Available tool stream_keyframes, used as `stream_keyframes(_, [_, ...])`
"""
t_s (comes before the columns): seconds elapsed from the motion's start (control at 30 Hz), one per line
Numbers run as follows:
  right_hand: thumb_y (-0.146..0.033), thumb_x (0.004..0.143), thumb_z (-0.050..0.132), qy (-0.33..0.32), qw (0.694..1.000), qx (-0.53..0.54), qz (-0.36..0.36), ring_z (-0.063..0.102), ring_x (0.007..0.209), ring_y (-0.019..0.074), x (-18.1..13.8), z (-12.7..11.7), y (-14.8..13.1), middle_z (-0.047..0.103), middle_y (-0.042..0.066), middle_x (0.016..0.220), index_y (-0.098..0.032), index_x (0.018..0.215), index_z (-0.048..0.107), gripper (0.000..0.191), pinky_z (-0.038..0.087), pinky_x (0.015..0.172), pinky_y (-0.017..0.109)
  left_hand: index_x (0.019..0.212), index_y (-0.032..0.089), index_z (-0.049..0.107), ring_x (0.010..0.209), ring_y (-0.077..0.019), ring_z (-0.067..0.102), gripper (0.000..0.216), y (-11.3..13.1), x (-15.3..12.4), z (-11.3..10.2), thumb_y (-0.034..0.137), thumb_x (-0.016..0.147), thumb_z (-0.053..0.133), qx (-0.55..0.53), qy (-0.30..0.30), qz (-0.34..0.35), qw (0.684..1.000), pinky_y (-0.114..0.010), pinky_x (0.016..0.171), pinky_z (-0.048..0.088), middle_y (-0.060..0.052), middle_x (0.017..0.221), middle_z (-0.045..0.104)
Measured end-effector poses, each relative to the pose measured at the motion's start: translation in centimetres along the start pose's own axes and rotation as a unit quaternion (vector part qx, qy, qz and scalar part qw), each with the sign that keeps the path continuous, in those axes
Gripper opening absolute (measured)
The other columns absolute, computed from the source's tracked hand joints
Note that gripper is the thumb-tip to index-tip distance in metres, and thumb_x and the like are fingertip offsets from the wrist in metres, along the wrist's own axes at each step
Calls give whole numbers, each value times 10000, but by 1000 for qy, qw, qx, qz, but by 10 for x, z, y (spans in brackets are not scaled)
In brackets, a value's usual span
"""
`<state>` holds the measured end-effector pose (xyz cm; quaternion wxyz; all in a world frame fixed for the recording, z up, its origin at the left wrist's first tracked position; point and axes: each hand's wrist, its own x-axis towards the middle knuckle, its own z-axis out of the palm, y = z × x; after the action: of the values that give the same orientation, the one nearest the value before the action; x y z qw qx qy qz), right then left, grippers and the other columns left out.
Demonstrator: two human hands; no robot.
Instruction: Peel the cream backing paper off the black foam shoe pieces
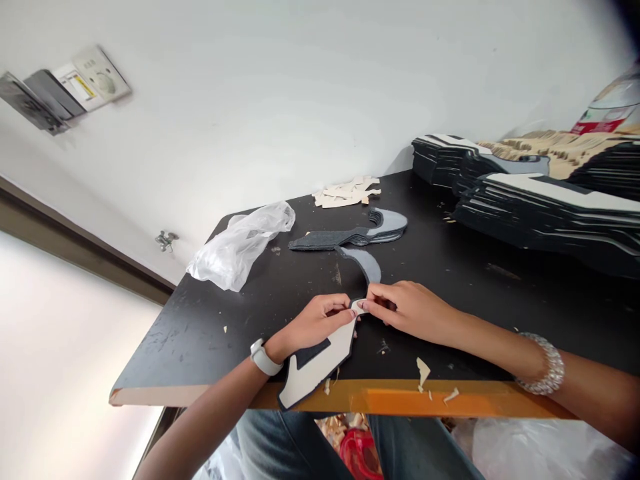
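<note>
A flat dark cut-out piece with cream backing paper point(327, 360) lies slanting over the table's front edge. Its curved grey end point(367, 263) reaches away from me. My left hand point(320, 323) is closed on the piece near its narrow neck, thumb pressed on the cream face. Just beside it, my right hand point(400, 307) pinches the piece at that neck, thumb against forefinger; whether it grips only the paper or the dark layer too, I cannot tell. Behind lies a small stack of similar dark grey cut-outs point(350, 233), their curved ends pointing right.
Tall stacks of dark cut-outs point(545, 213) fill the table's right side, near a bottle point(610, 110). A crumpled plastic bag point(240, 247) lies at the left. Cream paper strips point(347, 192) are piled by the wall. Torn scraps point(423, 372) dot the taped front edge point(400, 402).
</note>
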<state>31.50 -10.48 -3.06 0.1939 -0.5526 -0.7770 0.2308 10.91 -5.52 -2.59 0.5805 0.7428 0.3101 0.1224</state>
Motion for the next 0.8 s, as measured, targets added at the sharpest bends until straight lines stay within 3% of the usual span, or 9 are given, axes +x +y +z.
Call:
stream_keyframes(0.13, [-526, 927, 389, -1, 997, -67, 28, 572, 588, 160, 2, -2, 4, 648, -4, 647, -224, 690, 545, 414, 269, 523, 262, 732, 163, 463, 616, -102, 539, 305, 5, -2, 0, 422, 883, 518, -24, -15, -22, 999, -199, 561, 373, -8, 698, 593])
stream_keyframes(0.23, [-623, 849, 473, 12, 995, -73, 67, 566, 578, 162, 5, -6, 12, 639, -6, 626, -224, 623, 551, 465, 275, 501, 259, 742, 160, 465, 600, -98, 542, 314, 9, -3, -2, 434, 886, 520, -33, -30, -26, 999, -194, 550, 382, -29, 707, 628])
stream_keyframes(0.37, [-567, 810, 580, 105, 992, -47, 60, 544, 537, 139, 6, -11, 19, 609, -28, 596, -228, 683, 556, 363, 333, 491, 254, 817, 156, 499, 591, -105, 560, 324, 10, -3, -4, 470, 896, 508, -52, -44, -41, 997, -198, 542, 407, -39, 719, 639])
stream_keyframes(0.43, [-470, 862, 557, 195, 980, -45, 7, 576, 609, 146, 4, -11, 17, 634, -10, 672, -221, 762, 565, 268, 411, 558, 267, 856, 153, 526, 585, -106, 561, 338, 8, -2, -5, 487, 897, 503, -58, -55, -40, 996, -201, 536, 413, -39, 726, 640])
stream_keyframes(0.5, [-407, 883, 548, 256, 961, -59, -90, 616, 786, 179, 1, -9, 11, 675, 36, 837, -205, 892, 591, 206, 477, 708, 308, 857, 146, 552, 605, -105, 557, 346, 4, -2, -6, 486, 899, 508, -49, -64, -23, 996, -199, 550, 412, -39, 741, 639])
stream_keyframes(0.57, [-417, 872, 574, 243, 944, -87, -205, 602, 983, 218, -2, -5, 5, 676, 80, 1019, -185, 1057, 590, 297, 457, 909, 391, 841, 136, 576, 620, -95, 537, 346, 1, -1, -6, 473, 897, 522, -40, -64, 2, 997, -193, 566, 399, -31, 749, 629])
stream_keyframes(0.63, [-426, 884, 563, 185, 933, -117, -286, 578, 1076, 226, -3, -1, 2, 653, 93, 1134, -181, 1199, 547, 399, 384, 1029, 456, 868, 132, 612, 631, -88, 519, 341, -1, -2, -8, 461, 897, 531, -45, -57, 18, 997, -194, 584, 393, -25, 768, 624])
stream_keyframes(0.7, [-394, 925, 510, 144, 928, -142, -313, 591, 1059, 205, -3, 4, 2, 642, 87, 1157, -194, 1273, 513, 401, 426, 998, 432, 954, 136, 643, 658, -97, 528, 342, -1, -2, -11, 455, 899, 531, -61, -65, 19, 996, -204, 610, 405, -31, 809, 635])
stream_keyframes(0.8, [-362, 956, 462, 154, 923, -178, -305, 628, 930, 165, -1, 5, 9, 658, 69, 1071, -212, 1279, 532, 363, 523, 777, 303, 1078, 158, 658, 772, -125, 569, 358, -3, 0, -22, 444, 892, 551, -64, -67, 17, 996, -212, 677, 430, -54, 923, 656])
